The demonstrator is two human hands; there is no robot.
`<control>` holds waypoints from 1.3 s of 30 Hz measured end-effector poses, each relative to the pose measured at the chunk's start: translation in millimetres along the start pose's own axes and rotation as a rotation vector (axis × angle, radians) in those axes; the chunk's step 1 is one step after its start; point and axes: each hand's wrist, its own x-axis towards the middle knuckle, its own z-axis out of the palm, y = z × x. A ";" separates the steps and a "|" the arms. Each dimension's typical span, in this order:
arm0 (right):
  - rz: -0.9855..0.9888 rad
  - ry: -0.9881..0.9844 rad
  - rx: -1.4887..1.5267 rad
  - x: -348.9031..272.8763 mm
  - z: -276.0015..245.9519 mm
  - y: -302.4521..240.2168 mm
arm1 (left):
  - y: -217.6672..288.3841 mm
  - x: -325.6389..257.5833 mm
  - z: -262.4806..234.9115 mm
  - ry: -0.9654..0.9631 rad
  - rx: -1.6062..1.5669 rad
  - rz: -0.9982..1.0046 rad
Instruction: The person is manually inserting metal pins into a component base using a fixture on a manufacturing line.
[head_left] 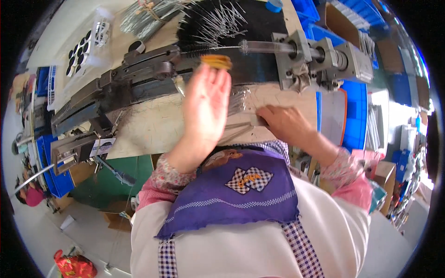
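Note:
My left hand (pixel 206 106) is raised over the bench beside the metal machine, its fingers stretched out. Yellow-orange wrapping (pixel 216 61) covers the fingertips, close below a twisted wire (pixel 227 47) with dark bristles at its left part. That wire runs from the machine's dark clamp (pixel 163 68) to the clear tube (pixel 269 47) of the spindle. My right hand (pixel 288 123) rests low on the bench with its fingers curled at the end of pale thin strips (pixel 238 126); what lies under the fingertips is hidden. Several bent wires (pixel 238 101) lie between the hands.
Loose wires (pixel 218 23) lie on a black pad behind the machine, with a tied wire bundle (pixel 150 16) to their left. A clear tray of round black-and-white pieces (pixel 83 51) stands far left. Blue bins (pixel 354 116) stand on the right. A metal lever frame (pixel 69 150) juts out at the left.

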 end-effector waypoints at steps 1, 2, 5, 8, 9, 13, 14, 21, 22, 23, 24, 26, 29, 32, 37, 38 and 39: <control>0.078 -0.054 0.047 -9.4 17.5 10.5 | -17.4 7.1 -10.4 0.057 -0.011 -0.069; 0.041 -0.061 0.047 -10.1 22.8 11.7 | -24.0 8.7 -15.3 0.129 -0.017 -0.120; 0.084 0.058 0.289 -9.1 26.9 20.5 | 4.9 -36.3 7.9 -0.054 0.095 -0.196; 0.019 0.046 0.393 -5.3 -0.6 9.8 | 59.2 -106.0 -49.0 -0.533 0.423 0.147; 0.017 0.138 0.392 -6.4 -7.9 8.7 | 78.6 -122.1 -61.5 -0.331 1.279 0.455; -0.037 0.358 0.392 4.4 -35.9 -2.4 | 138.9 -159.2 -152.7 1.162 2.594 0.774; -0.027 0.356 0.436 6.3 -44.8 -2.4 | 163.8 -186.1 -198.5 1.361 2.527 0.591; 0.117 0.667 0.685 -3.0 -61.9 20.1 | 197.4 -228.2 -233.5 1.478 1.639 0.451; 0.184 0.698 0.726 -7.6 -65.2 20.3 | 179.1 -211.2 -214.9 1.553 1.816 0.436; 0.238 0.641 0.732 -11.3 -77.5 15.8 | 162.6 -198.5 -203.2 1.414 1.876 0.416; 0.234 0.645 0.720 -8.0 -85.3 11.6 | 142.9 -180.7 -194.3 1.384 2.339 0.648; 0.133 0.489 0.569 4.8 -89.0 4.2 | 109.1 -142.8 -88.4 0.643 2.086 0.736; -0.209 0.394 0.578 40.6 -98.8 -29.5 | 68.7 -122.1 13.9 -0.270 1.616 0.444; -0.492 0.376 0.488 75.2 -116.2 -61.6 | 53.8 -98.0 13.9 -0.395 1.182 -0.317; -0.122 0.442 0.132 91.9 -119.2 -10.1 | 81.6 -84.5 -44.1 -0.140 1.292 0.390; -0.119 0.441 0.126 98.0 -113.4 -4.2 | 64.4 -76.8 -44.9 -0.096 1.190 0.380; -0.215 0.456 0.076 105.9 -107.1 0.0 | 46.2 -73.8 -33.2 -0.094 1.184 0.384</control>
